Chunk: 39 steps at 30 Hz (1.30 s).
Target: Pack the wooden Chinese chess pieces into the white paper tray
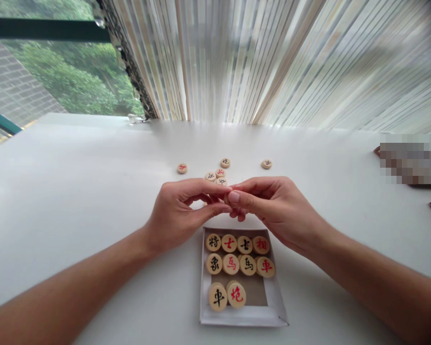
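My left hand (190,206) and my right hand (273,201) meet in mid-view, just beyond the open box (240,316). Their fingertips are pinched together around a wooden Chinese chess piece (227,201), of which only a bit of edge shows between them. Its marking is hidden. Below the hands, the shallow white box holds round wooden pieces in rows, some stacked. A black-marked piece (218,297) and a red-marked piece (236,294) stand in its nearest row, with bare box floor to their right.
Loose pieces lie on the white table (93,191) beyond my hands: a red one (182,168) at left, a black one (266,164) at right, and several between. A striped curtain (219,62) hangs behind. A brown-edged, blurred-out object (413,160) is at far right.
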{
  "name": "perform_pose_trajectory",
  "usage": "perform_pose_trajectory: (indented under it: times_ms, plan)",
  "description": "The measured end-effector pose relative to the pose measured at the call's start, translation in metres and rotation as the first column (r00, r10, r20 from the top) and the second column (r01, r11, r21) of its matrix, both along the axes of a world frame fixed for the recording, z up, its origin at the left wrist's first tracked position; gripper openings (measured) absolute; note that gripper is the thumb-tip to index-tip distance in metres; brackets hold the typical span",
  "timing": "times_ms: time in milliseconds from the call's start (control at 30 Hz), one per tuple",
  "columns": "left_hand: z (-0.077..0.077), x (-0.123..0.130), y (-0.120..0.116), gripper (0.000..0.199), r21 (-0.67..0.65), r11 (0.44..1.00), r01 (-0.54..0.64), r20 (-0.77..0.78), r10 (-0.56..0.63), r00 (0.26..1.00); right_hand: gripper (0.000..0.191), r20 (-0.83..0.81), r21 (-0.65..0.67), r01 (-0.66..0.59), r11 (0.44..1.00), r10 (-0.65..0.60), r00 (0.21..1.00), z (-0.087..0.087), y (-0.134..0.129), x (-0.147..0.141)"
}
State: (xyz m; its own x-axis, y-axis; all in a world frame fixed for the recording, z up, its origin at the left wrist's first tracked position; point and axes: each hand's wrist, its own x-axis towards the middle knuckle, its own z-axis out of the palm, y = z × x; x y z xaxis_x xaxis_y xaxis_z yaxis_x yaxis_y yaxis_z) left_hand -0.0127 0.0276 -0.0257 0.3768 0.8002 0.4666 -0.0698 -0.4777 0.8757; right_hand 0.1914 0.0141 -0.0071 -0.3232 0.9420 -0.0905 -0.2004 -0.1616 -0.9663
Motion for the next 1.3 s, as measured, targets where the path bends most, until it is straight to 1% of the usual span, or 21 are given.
perform_pose_trajectory:
  times_ms: [133,333,433,533,700,933,1133,1200,1300]
  plan:
    - [0.000,0.000,-0.001,0.027,0.039,0.999,-0.009,-0.012,0.010,1.000,0.019,-0.031,-0.035,-0.003,0.999,0.002,1.000,-0.001,-0.001,0.000]
    - [0.001,-0.001,-0.001,0.025,0.098,0.993,-0.066,-0.054,0.072,0.996,0.021,-0.062,-0.045,-0.026,0.999,0.023,0.998,-0.002,0.000,0.003]
    - [0.000,-0.002,0.000,0.026,0.110,0.989,-0.100,-0.059,0.107,0.993,0.028,-0.074,-0.046,-0.055,0.997,0.052,0.996,-0.001,0.001,0.006]
    - [0.000,-0.002,0.000,0.028,0.106,0.989,-0.103,-0.046,0.109,0.993,0.035,-0.074,-0.045,-0.080,0.996,0.076,0.994,0.001,0.003,0.008]
    - [0.000,-0.002,0.000,0.029,0.098,0.991,-0.095,-0.038,0.099,0.994,0.039,-0.056,-0.016,-0.102,0.995,0.101,0.993,0.002,0.004,0.010]
    - [0.000,-0.002,0.000,0.029,0.092,0.990,-0.108,-0.039,0.112,0.993,0.041,-0.032,0.048,-0.134,0.990,0.136,0.990,0.002,0.004,0.013]
    - [0.000,-0.003,0.000,0.032,0.090,0.991,-0.103,-0.027,0.106,0.994,0.034,-0.001,0.088,-0.170,0.981,0.171,0.985,0.004,0.006,0.014]
    - [-0.001,-0.003,0.001,0.032,0.096,0.989,-0.111,-0.031,0.114,0.993,0.034,0.003,0.099,-0.157,0.983,0.157,0.988,0.004,0.006,0.013]
    - [-0.002,-0.003,0.002,0.031,0.099,0.987,-0.128,-0.026,0.132,0.991,0.039,-0.007,0.129,-0.067,0.989,0.069,0.998,0.003,0.004,0.011]
